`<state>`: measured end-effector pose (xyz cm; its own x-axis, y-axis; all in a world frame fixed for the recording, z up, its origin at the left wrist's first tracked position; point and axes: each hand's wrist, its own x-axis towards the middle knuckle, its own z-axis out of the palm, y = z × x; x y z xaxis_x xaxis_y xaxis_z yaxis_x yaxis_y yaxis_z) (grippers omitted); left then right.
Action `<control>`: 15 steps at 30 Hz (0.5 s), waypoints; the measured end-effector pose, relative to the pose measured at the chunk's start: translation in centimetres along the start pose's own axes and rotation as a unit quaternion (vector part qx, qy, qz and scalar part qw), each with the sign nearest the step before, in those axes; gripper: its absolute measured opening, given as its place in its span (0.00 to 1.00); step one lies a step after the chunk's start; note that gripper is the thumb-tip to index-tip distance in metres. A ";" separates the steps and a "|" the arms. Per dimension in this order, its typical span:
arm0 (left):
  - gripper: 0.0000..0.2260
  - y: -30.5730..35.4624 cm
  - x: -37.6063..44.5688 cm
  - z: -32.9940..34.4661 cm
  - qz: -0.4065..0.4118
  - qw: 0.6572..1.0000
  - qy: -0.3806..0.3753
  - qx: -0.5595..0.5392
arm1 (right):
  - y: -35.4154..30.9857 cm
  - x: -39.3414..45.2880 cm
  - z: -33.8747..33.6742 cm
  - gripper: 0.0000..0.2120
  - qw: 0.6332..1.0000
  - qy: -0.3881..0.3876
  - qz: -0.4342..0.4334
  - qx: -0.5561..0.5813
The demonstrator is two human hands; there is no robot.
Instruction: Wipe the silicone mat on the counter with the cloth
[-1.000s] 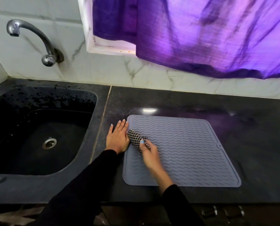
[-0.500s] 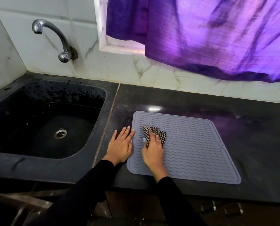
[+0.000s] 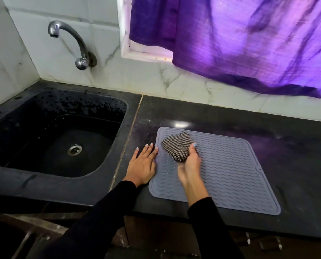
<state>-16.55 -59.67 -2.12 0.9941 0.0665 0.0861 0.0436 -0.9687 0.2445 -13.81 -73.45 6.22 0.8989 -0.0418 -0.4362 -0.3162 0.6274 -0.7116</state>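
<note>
A: Nearest items first, please.

B: I log two black sleeves rising from the bottom edge. Next, the left hand (image 3: 142,165): fingers straight and flat on the dark polished stone counter (image 3: 296,165), its fingertips touching the left edge of the mat, holding nothing.

A: And the other one?

B: I log the right hand (image 3: 190,165) over the mat's left half, its fingers curled round the near end of a bunched black-and-white checked cloth (image 3: 176,146). The hand is blurred, so I cannot tell exactly how the fingers lie.

A: The mat itself?

B: One grey square silicone mat with a wavy ribbed surface (image 3: 230,174), lying flat on the counter right of the sink, its near edge close to the counter's front. The cloth rests on its far-left part, the free end reaching towards the far-left corner.

A: Further out?

B: To the left, a black sunken sink basin (image 3: 15,165) with a round metal drain (image 3: 74,149). Behind that, a curved chrome wall tap (image 3: 77,43) on white marbled tiles (image 3: 146,75). Farthest, a purple fabric curtain (image 3: 249,40) hanging over a white window frame (image 3: 125,34).
</note>
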 end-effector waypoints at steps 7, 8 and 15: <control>0.37 0.2 0.0 -0.2 -0.013 1.000 -0.003 0.005 | 1.6 1.6 -2.3 0.30 0.547 -0.181 -0.311 -0.756; 0.37 0.2 0.1 -0.2 -0.011 1.000 -0.002 0.007 | 2.1 1.7 -2.9 0.31 0.499 -0.205 -0.298 -0.787; 0.37 0.1 0.2 0.0 -0.021 1.000 -0.006 0.010 | 1.4 1.9 -4.2 0.25 0.398 -0.180 -0.359 -0.825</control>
<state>-16.33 -59.77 -2.08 0.9925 0.1042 0.0645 0.0870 -0.9696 0.2287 -13.80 -75.97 2.07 0.8291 0.5499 0.1010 0.5585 -0.8229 -0.1047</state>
